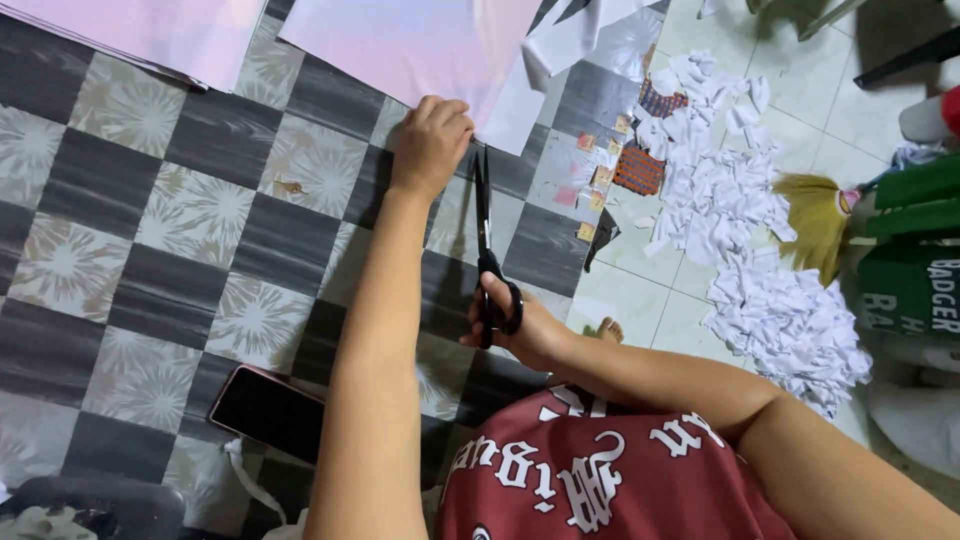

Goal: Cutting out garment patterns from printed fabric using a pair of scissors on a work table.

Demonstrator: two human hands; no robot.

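My left hand grips the near edge of a pale pink-white fabric sheet lying on a checkered mat. In my right hand are black scissors, their handles around my fingers and their blades pointing away toward the fabric edge just right of my left hand. The blade tips sit at the fabric's cut edge.
A dark phone lies on the mat near my left elbow. A second pale sheet lies at the top left. White fabric scraps are piled on the tiled floor at right, beside a yellow broom head and green cloth.
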